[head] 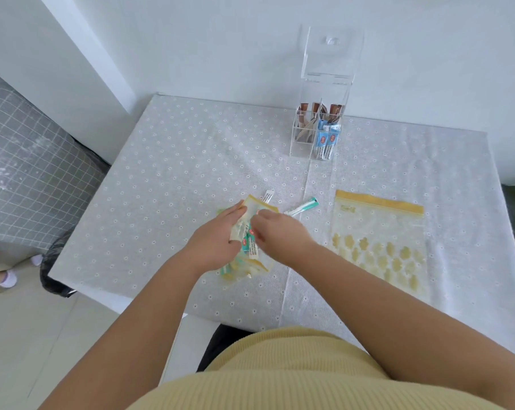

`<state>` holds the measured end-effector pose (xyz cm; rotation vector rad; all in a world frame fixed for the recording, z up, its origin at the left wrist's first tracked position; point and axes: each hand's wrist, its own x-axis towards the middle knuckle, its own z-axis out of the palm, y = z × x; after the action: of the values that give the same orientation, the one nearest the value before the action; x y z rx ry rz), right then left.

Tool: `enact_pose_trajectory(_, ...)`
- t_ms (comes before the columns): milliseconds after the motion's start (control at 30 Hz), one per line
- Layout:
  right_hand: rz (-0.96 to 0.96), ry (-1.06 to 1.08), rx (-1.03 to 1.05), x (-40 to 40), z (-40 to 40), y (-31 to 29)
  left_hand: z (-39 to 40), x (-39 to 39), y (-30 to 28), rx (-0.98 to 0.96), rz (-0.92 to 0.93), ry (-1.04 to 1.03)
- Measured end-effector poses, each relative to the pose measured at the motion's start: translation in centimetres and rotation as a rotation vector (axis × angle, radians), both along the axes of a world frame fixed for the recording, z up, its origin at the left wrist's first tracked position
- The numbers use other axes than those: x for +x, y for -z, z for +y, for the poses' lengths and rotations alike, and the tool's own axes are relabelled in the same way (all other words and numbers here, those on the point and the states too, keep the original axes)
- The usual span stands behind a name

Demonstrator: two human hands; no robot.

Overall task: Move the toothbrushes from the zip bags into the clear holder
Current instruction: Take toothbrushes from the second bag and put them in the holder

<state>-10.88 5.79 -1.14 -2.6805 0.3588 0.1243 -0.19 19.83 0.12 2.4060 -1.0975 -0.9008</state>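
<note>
Head view: left hand (218, 238) grips the near zip bag (252, 229) on the table (161, 161) while right hand (275, 232) fingers pinch a teal toothbrush (252, 242) at its mouth, mid-extraction; next, judged, carrying it to the clear holder (318, 125).

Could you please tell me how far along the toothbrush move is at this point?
Partly done. Wrapped toothbrushes already stand in the clear holder, and one zip bag lies flat, seemingly emptied. In hand: the left hand holds a second bag while the right hand reaches into it. Left: its green toothbrushes, plus one loose toothbrush on the table.
</note>
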Motion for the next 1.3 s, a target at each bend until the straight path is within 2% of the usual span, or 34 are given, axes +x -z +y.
enact_pose_trajectory(100,0.243,0.196,0.154,2.4,0.2,1.4,0.1,0.1,0.6,-0.003,0.021,-0.009)
enact_pose_trajectory(167,0.314,0.300,0.204,3.5,-0.5,2.7,0.0,0.0,0.8,-0.009,0.028,-0.016)
enact_pose_trajectory(300,0.436,0.353,0.091,4.7,0.0,3.9,-0.3,-0.3,1.1,-0.047,0.064,-0.021)
enact_pose_trajectory(400,0.502,0.346,0.139,5.7,0.6,4.6,-0.4,-0.1,1.2,-0.065,0.079,-0.036)
enact_pose_trajectory(533,0.466,0.407,0.242,6.3,0.7,4.8,0.0,0.6,1.2,-0.070,0.090,-0.048)
enact_pose_trajectory(667,0.347,0.483,0.377,6.0,0.2,4.8,0.1,1.4,1.5,-0.073,0.105,-0.055)
enact_pose_trajectory(867,0.350,0.600,0.675,6.1,-0.1,3.9,0.0,1.8,1.9,-0.070,0.107,-0.044)
enact_pose_trajectory(1033,0.319,0.611,0.592,6.0,-0.2,3.4,-0.3,2.2,2.0,-0.098,0.110,-0.041)
enact_pose_trajectory(1200,0.291,0.420,0.350,4.6,-1.4,1.1,-0.8,2.6,2.1,-0.112,0.091,-0.067)
enact_pose_trajectory(1300,0.269,0.376,0.312,2.4,-3.8,-1.5,-1.1,2.8,2.0,-0.096,0.104,-0.083)
